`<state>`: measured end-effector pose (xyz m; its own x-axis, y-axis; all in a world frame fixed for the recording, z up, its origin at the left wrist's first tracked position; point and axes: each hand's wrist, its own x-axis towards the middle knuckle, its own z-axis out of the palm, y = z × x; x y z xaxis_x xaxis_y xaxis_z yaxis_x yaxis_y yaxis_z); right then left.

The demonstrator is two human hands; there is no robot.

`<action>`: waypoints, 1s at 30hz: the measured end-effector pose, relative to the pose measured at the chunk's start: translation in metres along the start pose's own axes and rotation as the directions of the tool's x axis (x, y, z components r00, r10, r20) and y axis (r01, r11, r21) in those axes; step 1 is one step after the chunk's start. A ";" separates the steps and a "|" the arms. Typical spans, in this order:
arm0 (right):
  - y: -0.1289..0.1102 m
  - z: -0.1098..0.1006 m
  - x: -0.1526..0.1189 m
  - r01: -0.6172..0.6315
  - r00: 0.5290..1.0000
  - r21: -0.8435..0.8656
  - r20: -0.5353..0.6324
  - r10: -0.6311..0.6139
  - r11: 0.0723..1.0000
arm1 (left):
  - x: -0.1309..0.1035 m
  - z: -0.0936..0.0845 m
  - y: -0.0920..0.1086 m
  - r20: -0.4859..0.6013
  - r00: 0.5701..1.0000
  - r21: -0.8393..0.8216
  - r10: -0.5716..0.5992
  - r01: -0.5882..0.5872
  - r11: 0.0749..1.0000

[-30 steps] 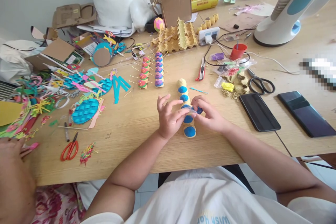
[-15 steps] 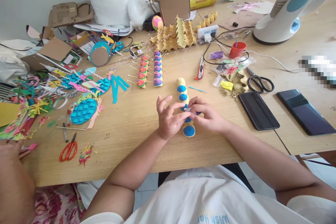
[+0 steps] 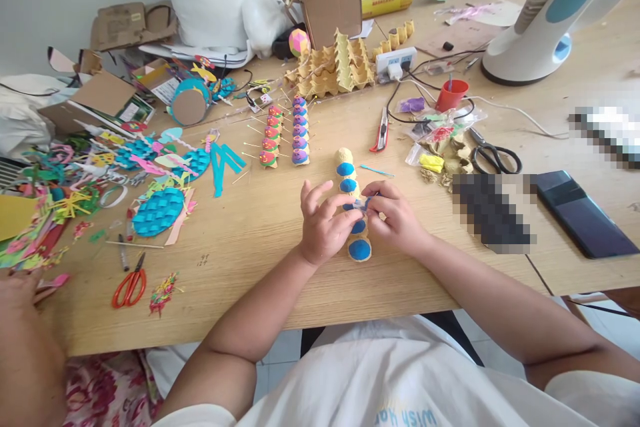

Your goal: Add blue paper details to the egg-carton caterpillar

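Note:
Between my hands is a small piece of clear plastic (image 3: 359, 205), perhaps a little bag. My left hand (image 3: 323, 230) pinches one side of it with thumb and forefinger, the other fingers raised and spread. On the opposite side, the curled fingers of my right hand (image 3: 395, 217) grip it, and a bit of blue shows by the fingertips. Just beneath both hands, an egg-carton strip (image 3: 360, 251) with blue-covered bumps lies lengthwise on the table; its far bump is bare. My hands hide part of its middle. A thin blue stick (image 3: 377, 171) rests right of the strip.
Two finished-looking strips stand farther back, one red-green (image 3: 270, 140) and one purple-blue (image 3: 300, 133). A red utility knife (image 3: 381, 130), black scissors (image 3: 496, 157) and a phone (image 3: 586, 213) lie rightward. Orange-handled scissors (image 3: 131, 287) lie left, near another person's hand (image 3: 20, 287).
My right fingers have shifted slightly and curled more at the plastic's edge. My left hand stays nearly in place, and the strip has not moved.

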<state>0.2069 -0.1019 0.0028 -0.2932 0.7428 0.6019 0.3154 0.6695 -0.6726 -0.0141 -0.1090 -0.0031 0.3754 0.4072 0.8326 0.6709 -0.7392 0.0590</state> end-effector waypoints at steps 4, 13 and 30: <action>0.003 -0.001 0.001 -0.063 0.992 0.024 -0.110 0.066 0.998 | 0.004 0.001 0.004 -0.001 1.000 -0.026 0.013 -0.013 1.000; 0.002 -0.013 0.009 -0.364 0.925 0.640 0.166 0.341 0.676 | -0.002 -0.001 -0.008 -0.092 0.981 -0.078 -0.173 0.166 0.983; -0.001 -0.009 0.003 0.024 0.999 0.175 0.036 -0.030 0.984 | -0.001 -0.005 -0.005 -0.005 0.971 -0.155 -0.240 0.236 0.959</action>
<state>0.2138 -0.1002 0.0092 -0.3350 0.7213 0.6062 0.1455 0.6753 -0.7231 -0.0206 -0.1082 -0.0016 0.2002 0.5697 0.7971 0.6334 -0.6959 0.3383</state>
